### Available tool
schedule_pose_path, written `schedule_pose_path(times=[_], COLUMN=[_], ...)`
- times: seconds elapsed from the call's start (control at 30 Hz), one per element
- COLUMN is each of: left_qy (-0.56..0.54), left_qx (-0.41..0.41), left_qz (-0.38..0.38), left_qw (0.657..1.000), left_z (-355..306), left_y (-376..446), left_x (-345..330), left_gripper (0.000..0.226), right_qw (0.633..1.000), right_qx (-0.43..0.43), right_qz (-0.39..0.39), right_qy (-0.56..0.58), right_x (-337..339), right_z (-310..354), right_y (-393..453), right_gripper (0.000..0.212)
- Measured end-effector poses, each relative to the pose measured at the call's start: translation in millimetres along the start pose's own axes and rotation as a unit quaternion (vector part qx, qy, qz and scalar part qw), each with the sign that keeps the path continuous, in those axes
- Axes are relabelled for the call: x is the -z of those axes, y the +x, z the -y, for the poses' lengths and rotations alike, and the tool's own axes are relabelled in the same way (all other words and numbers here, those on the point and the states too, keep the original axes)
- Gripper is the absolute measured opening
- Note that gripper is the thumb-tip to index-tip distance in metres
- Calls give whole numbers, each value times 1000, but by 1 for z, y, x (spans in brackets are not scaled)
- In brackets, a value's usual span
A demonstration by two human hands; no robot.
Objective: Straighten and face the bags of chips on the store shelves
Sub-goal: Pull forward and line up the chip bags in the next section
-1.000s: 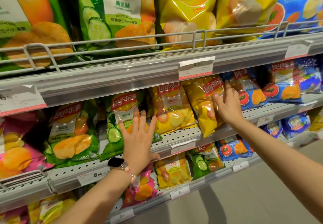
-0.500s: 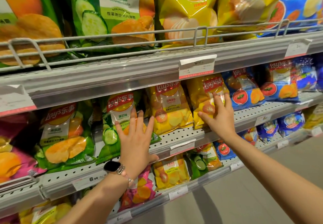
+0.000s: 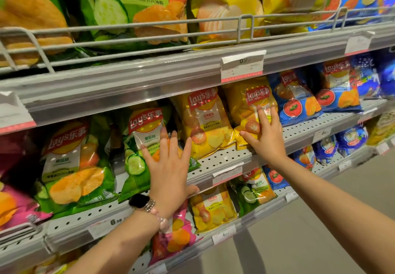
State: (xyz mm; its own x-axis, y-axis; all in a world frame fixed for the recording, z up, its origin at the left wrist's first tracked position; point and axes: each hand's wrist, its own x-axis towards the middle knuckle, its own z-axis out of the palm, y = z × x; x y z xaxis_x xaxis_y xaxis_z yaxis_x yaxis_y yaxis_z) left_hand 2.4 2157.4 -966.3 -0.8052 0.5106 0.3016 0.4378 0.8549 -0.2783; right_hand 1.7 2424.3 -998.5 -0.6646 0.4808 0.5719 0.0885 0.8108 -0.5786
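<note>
Head view: left hand presses spread, straight fingers flat on the green cucumber bag; right hand lays straight, slightly parted fingers on the yellow bag, both bags on the middle shelf

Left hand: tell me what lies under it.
The left hand lies flat with spread fingers on a green cucumber chip bag on the middle shelf. The hand covers the bag's lower right print; nothing else shows beneath it.

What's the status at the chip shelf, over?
Left hand flat on green cucumber bag. Right hand flat on yellow bag. Nothing in the way.
</note>
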Motion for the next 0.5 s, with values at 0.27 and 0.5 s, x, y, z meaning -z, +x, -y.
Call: schedule_pose_path(times=[0.27,0.5], left_qy=[-11,-46], left_qx=[-5,-65], left_qz=[-45,-198], left_qw=[999,977], left_z=[2,-2], left_y=[1,-21], left_x=[-7,-28], left_gripper=[122,102], right_qw=[1000,997], right_qx=[7,39], right_qz=[-16,-39], right_qy=[-5,59], right_x=[-2,-1], right_z=[-3,-6], right_y=[-1,-28], right_gripper=[83,69])
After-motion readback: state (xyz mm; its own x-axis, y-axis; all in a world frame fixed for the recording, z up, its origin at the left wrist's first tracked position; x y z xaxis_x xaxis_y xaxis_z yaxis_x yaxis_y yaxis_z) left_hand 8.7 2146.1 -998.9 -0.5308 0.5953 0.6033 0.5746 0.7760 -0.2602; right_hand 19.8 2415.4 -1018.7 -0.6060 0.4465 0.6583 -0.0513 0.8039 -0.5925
